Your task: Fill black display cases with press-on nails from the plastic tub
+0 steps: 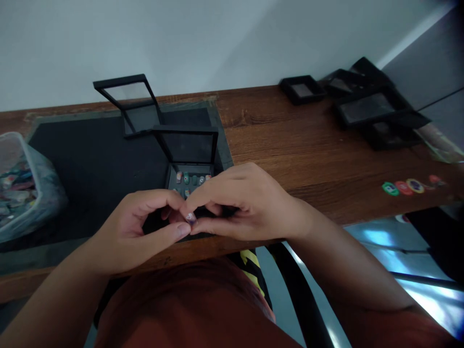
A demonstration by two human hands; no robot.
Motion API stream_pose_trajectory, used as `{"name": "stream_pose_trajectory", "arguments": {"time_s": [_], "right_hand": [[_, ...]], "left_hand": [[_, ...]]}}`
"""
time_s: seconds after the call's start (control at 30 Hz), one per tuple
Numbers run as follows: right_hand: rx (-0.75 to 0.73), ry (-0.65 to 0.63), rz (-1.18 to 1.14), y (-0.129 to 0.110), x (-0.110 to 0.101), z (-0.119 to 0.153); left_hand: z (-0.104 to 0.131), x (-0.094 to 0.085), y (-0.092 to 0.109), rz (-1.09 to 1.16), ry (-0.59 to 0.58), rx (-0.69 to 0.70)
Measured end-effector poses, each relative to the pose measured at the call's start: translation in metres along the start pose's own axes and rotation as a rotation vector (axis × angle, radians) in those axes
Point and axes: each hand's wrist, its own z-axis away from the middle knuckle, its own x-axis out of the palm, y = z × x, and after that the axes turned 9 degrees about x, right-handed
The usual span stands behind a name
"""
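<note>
Both hands meet over the near edge of the dark mat. A small decorated piece (190,218), pale and purplish like a false nail, is pinched between the fingertips of my left hand (145,227) and my right hand (242,203). Just beyond them stands an open black case (190,145) with a clear window lid raised. Rows of small colourful nail-like pieces (186,178) lie in its tray, partly hidden by my hands. Another black case (139,108) stands open behind it, to the left.
A clear plastic tub (32,193) of small wrapped items is at the left. Black framed cases (369,108) are piled at the back right, a smaller one (302,90) beside them. Round coloured stickers (402,187) lie on the wooden table (275,130).
</note>
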Motion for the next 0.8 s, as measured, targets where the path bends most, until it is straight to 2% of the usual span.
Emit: {"name": "stream_pose_trajectory", "arguments": {"time_s": [0.37,0.5,0.67,0.8], "right_hand": [[-0.018,0.045,0.069,-0.0008,0.0046,0.0004],[0.028,0.042,0.097,-0.0033,0.0043,0.0004],[0.185,-0.062,-0.102,-0.008,0.0032,-0.0002],[0.233,-0.084,-0.224,-0.0097,0.0031,-0.0011]], "left_hand": [[-0.0019,0.0023,-0.0009,-0.043,0.048,0.084],[-0.0028,0.002,-0.0009,-0.06,0.057,0.09],[-0.0041,0.0015,0.0004,0.001,0.046,0.121],[-0.0035,0.0013,-0.0001,0.002,0.033,0.113]]}}
